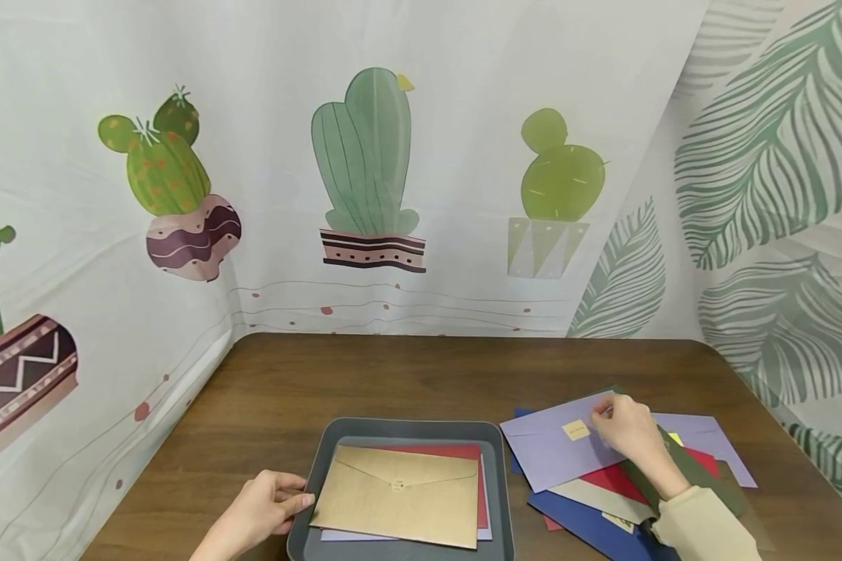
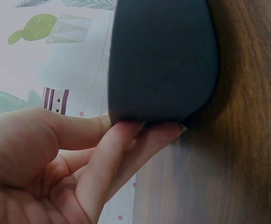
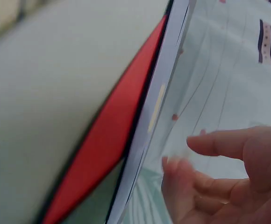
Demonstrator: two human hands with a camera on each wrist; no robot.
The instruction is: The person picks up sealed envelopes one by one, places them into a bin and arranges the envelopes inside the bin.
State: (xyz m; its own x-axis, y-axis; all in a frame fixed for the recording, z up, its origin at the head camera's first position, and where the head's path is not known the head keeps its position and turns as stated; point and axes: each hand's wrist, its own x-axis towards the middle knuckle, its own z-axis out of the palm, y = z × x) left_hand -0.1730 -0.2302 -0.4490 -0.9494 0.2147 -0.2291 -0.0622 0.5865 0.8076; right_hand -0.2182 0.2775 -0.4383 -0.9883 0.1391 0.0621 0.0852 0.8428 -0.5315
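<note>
My left hand (image 1: 263,510) grips the left edge of a dark grey tray (image 1: 507,499), thumb at the rim and fingers against the outer wall (image 2: 163,60). A gold envelope (image 1: 400,506) lies on top in the tray, over a red envelope (image 1: 483,475) and a pale lavender one. My right hand (image 1: 627,428) hovers over a lavender envelope (image 1: 547,452) with a small cream sticker (image 1: 575,430). In the right wrist view a gap shows between thumb and fingers, with nothing held, beside the lavender envelope's edge (image 3: 147,121).
Beneath the lavender envelope spreads a loose pile: a blue envelope (image 1: 568,522), a cream one (image 1: 603,499), a dark green one (image 1: 716,487), red ones and another lavender one (image 1: 733,460). The brown wooden table (image 1: 393,374) meets a cactus-print curtain (image 1: 463,156) at the back.
</note>
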